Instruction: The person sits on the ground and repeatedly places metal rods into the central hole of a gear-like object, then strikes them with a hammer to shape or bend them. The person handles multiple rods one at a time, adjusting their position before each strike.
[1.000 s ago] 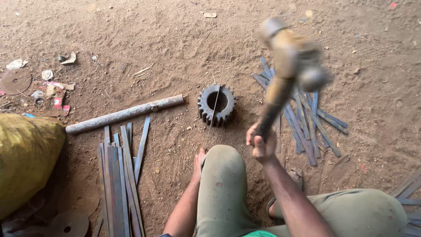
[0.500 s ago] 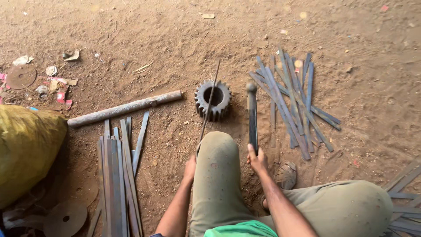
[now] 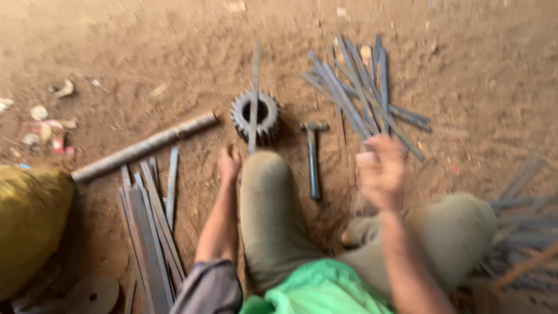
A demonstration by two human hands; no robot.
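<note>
From the head view, I sit on the bare brown dirt floor [image 3: 145, 52] with my knees drawn up in olive trousers. My left hand [image 3: 228, 163] reaches down beside my left knee and pinches the near end of a long thin dark metal strip [image 3: 254, 93], fingers closed on it. I hold it there so the strip lies flat across the top of the dark toothed steel gear wheel [image 3: 256, 116], which serves as a raised bed under it, the far end running on past the gear over the dirt.

My right hand [image 3: 381, 171] hangs blurred in the air above my right knee, fingers loosely spread and holding nothing. The dark steel hammer with a slim metal handle [image 3: 313, 157] lies on the ground between my knees, head toward the gear, within easy reach of that hand.

To the right, a loose fan of similar thin metal strips [image 3: 363, 87] lies well apart from the gear. To the left, a neater stack of flat metal strips [image 3: 148, 221] lies beside my left arm, with a long grey metal pipe [image 3: 145, 146] aslant above it and a bulging yellow sack [image 3: 32, 227] at the edge.
</note>
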